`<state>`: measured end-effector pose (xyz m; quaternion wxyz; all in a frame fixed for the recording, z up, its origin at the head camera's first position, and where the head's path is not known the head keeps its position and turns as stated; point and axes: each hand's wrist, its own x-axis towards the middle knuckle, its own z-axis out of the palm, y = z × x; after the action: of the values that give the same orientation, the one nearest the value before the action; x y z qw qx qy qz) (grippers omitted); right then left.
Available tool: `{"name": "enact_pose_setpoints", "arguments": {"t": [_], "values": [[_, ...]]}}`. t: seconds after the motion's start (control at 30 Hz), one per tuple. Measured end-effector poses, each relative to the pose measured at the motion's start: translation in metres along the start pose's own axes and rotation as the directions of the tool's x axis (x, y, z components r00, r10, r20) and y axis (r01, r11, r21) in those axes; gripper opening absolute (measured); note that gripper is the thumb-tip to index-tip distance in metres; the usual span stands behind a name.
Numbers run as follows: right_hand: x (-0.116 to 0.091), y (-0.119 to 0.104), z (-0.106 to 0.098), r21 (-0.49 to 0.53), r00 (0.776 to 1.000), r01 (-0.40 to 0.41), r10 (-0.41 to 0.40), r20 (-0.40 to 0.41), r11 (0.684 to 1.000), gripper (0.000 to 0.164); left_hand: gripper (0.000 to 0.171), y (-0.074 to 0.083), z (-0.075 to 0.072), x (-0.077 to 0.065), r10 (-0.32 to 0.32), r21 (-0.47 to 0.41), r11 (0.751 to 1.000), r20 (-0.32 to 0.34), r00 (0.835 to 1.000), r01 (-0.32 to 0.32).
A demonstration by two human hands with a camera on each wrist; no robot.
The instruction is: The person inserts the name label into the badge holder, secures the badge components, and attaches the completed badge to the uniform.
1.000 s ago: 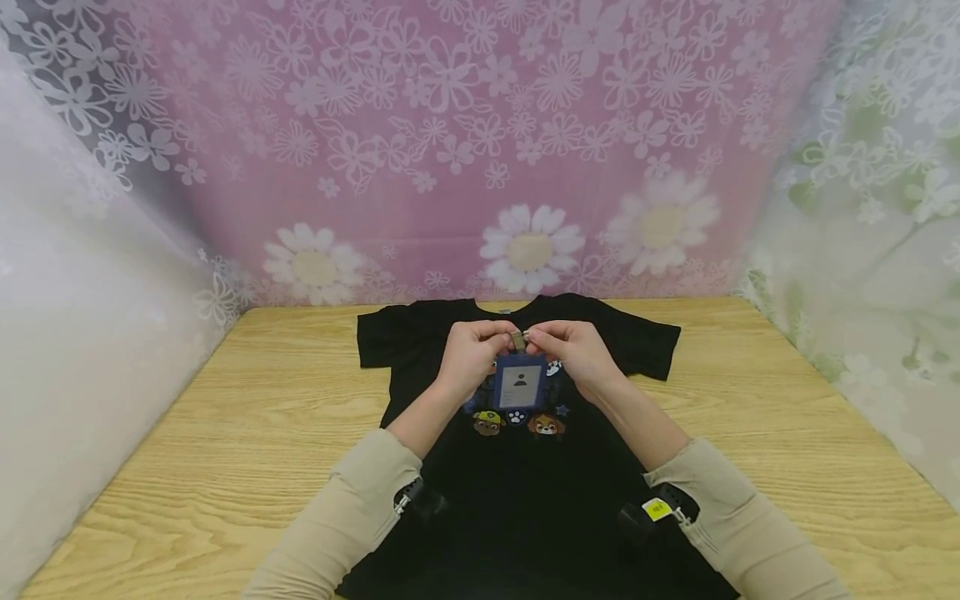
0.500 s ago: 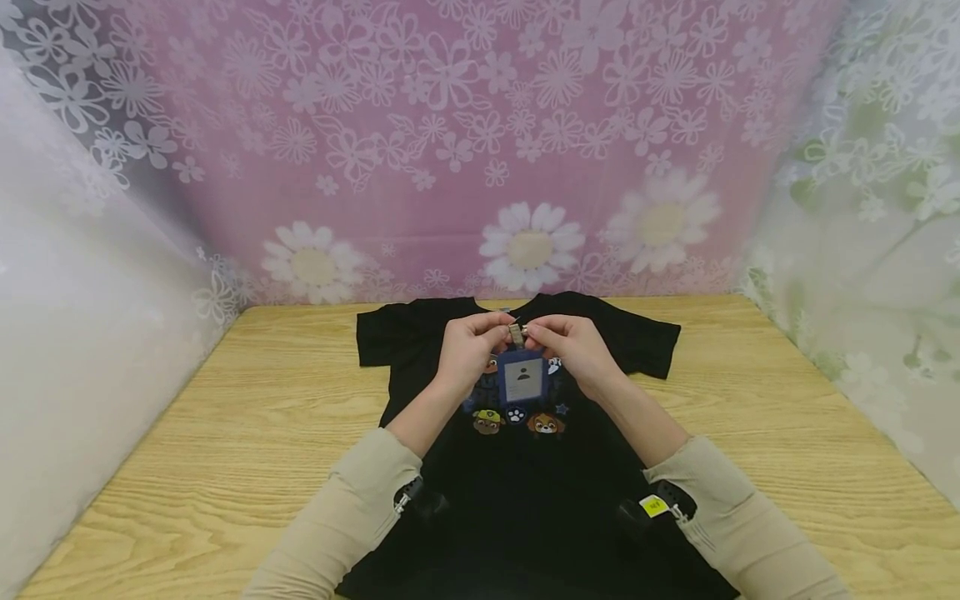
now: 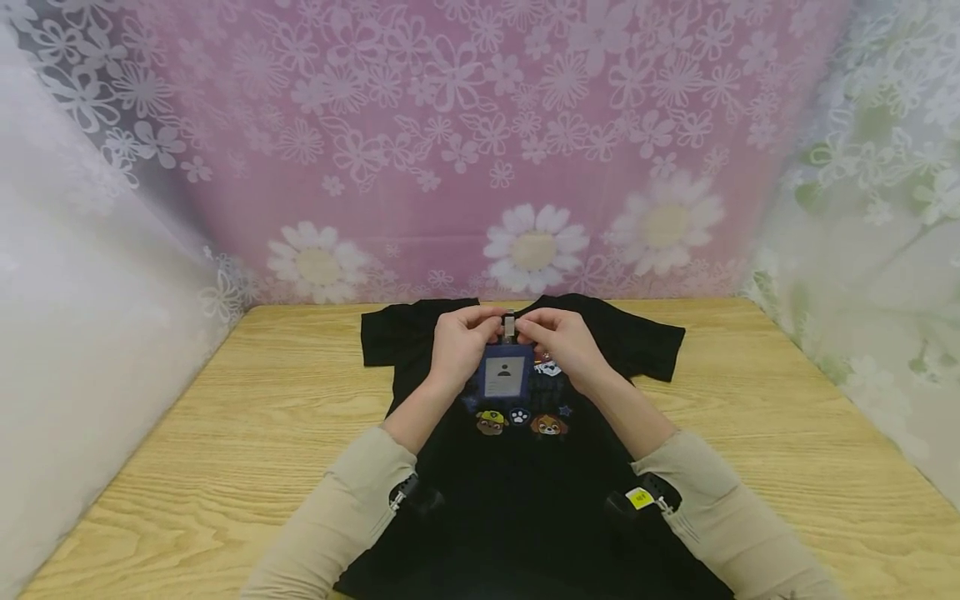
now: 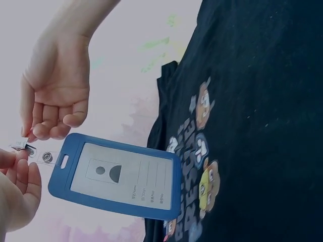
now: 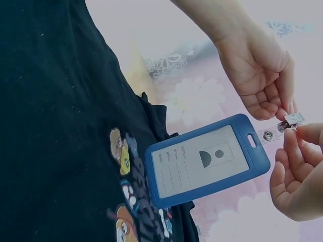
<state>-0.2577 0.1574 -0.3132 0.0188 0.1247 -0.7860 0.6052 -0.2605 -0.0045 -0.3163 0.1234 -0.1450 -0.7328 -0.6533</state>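
A blue-framed ID badge holder (image 3: 504, 375) hangs by a clear strap from a metal clip (image 3: 509, 324) above a black T-shirt (image 3: 517, 508). On the clip's left, my left hand (image 3: 459, 346) pinches it between thumb and fingers. From the right, my right hand (image 3: 564, 342) also pinches at the clip, its other fingers curled. In the left wrist view the badge holder (image 4: 121, 176) shows a white card with a person icon. The right wrist view has the clip (image 5: 293, 119) sticking out between both hands' fingertips. Exact finger contacts on the clip are partly hidden.
The T-shirt lies spread on a wooden table (image 3: 247, 433), collar toward the back, with cartoon dog prints (image 3: 550, 425) on its chest. A pink floral curtain (image 3: 420, 167) stands behind the table. Pale sheets (image 3: 90, 317) hang at both sides.
Both hands have risen slightly and shifted a little left. The badge holder has moved left with the clip, which has turned from tilted to nearly upright.
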Motion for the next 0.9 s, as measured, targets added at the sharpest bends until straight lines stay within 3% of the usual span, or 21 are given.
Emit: {"name": "enact_pose_setpoints", "arguments": {"t": [0.17, 0.33, 0.67, 0.9], "values": [[0.002, -0.01, 0.009, -0.057, 1.0, -0.008, 0.009, 0.02, 0.998, 0.027, 0.018, 0.002, -0.012, 0.0, 0.026, 0.044, 0.999, 0.002, 1.0, -0.027], [0.005, -0.014, 0.019, -0.08, 0.996, 0.009, -0.001, 0.09, 0.997, 0.029, 0.017, 0.003, -0.029, -0.004, 0.027, 0.097, 0.995, 0.015, 1.0, -0.028], [-0.001, -0.019, 0.044, 0.079, 0.976, 0.01, -0.027, 0.215, 0.997, 0.023, 0.018, 0.019, -0.063, -0.026, 0.033, 0.229, 0.972, 0.062, 0.998, -0.046], [-0.008, -0.019, 0.059, 0.122, 0.96, 0.0, -0.035, 0.279, 0.993, 0.022, 0.018, 0.027, -0.078, -0.043, 0.025, 0.299, 0.953, 0.071, 0.997, -0.045]]}}
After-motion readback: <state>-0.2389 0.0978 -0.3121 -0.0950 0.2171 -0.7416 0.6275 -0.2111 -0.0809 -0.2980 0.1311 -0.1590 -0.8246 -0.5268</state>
